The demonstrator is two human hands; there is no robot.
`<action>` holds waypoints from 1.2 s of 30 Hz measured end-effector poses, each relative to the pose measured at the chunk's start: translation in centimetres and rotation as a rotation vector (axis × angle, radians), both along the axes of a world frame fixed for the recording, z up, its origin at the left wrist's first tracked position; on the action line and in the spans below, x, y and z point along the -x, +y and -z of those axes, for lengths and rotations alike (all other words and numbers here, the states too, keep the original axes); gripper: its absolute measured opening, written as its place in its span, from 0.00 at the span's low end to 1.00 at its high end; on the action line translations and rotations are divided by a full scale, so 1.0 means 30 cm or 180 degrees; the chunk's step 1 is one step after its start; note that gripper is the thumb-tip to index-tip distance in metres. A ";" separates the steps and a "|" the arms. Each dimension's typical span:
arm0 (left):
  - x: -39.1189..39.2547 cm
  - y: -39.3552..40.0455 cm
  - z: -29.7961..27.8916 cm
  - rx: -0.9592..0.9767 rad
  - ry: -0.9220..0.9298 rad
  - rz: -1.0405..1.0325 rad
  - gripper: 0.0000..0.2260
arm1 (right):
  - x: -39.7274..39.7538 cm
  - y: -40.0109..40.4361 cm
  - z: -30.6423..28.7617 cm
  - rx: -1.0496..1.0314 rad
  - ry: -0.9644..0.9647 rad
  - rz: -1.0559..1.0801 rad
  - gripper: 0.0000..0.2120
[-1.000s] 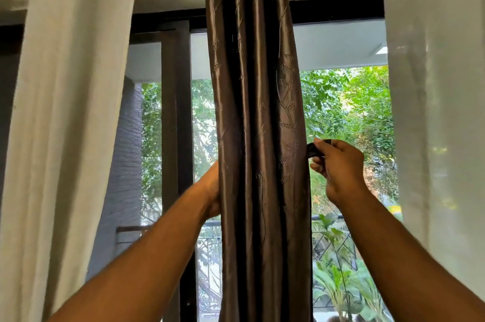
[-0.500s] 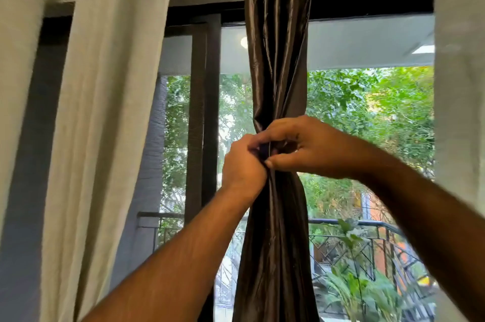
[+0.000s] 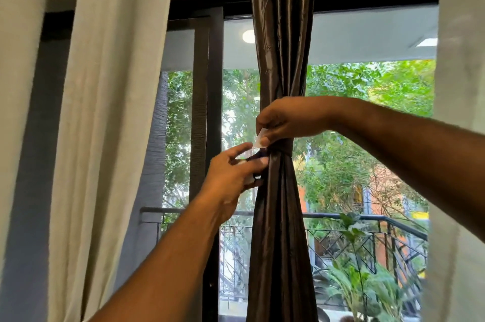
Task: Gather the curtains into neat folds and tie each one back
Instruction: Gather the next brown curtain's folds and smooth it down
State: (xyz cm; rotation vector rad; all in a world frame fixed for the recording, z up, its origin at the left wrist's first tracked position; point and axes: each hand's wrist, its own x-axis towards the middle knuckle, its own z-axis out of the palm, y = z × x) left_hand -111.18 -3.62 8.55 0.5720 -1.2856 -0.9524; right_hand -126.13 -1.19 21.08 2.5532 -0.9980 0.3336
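Note:
A dark brown satin curtain (image 3: 280, 46) hangs in the middle of the window, cinched to a narrow waist by a dark tie band (image 3: 280, 149). My right hand (image 3: 288, 119) rests against the curtain just above the band and pinches a small pale tab of the tie (image 3: 259, 139) between thumb and fingers. My left hand (image 3: 233, 172) is at the curtain's left edge just below, fingers curled round the dark end of the tie. Part of the tie is hidden behind both hands.
A cream curtain (image 3: 105, 111) hangs loose at the left and another pale curtain (image 3: 459, 138) at the right edge. Behind the glass are a dark window frame post (image 3: 207, 111), a balcony railing (image 3: 367, 219) and green plants.
The brown curtain went from hanging loose to being cinched at its waist. My hands have come together on it, then parted slightly, the right now pulling a pale tab out.

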 end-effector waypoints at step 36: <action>0.062 -0.061 -0.020 0.1006 -0.0286 -0.1541 0.16 | -0.007 -0.108 0.115 -0.0340 -0.2312 -0.0471 0.05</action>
